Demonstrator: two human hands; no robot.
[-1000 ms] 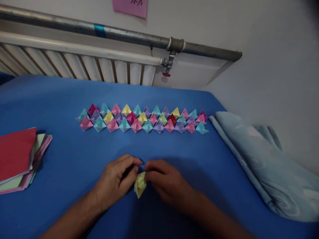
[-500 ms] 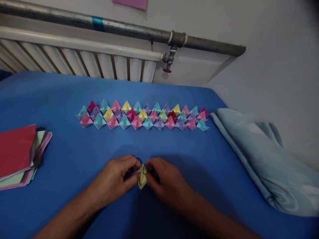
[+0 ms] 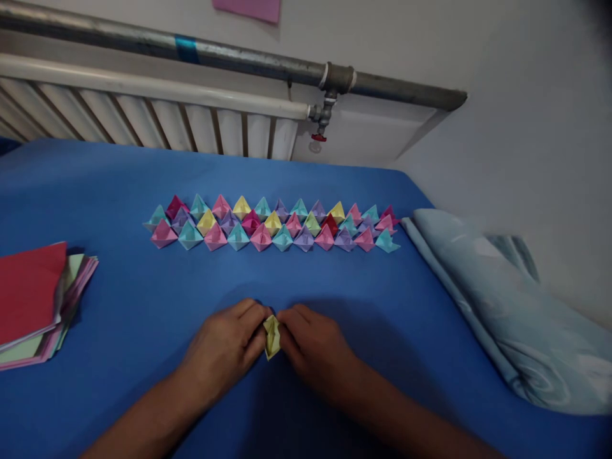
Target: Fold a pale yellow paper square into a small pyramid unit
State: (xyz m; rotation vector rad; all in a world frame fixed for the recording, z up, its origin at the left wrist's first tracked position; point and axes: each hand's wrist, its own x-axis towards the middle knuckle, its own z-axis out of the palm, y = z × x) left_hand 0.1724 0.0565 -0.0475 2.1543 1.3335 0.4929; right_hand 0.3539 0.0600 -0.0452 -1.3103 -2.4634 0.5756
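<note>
Between my two hands is a small folded pale-yellow paper boat [image 3: 272, 338], its pointed end toward me. My left hand [image 3: 224, 341] pinches its left side between thumb and fingers. On the opposite side my right hand [image 3: 318, 344] grips it in the same way, and the fingertips cover part of its edges. Beyond the hands stand several paper boats [image 3: 261, 237] in three close rows, in pink, teal, purple, yellow and red.
A stack of coloured paper sheets [image 3: 31, 293], red on top, lies at the left of the blue tabletop [image 3: 191, 280]. At the right is a folded light-blue cloth [image 3: 482, 306]. A white radiator [image 3: 167, 124] and a metal pipe [image 3: 258, 67] run behind.
Both hands have closed more tightly around the yellow paper. The folded piece looks narrower at its top and shows a more open hollow. The view has shifted slightly.
</note>
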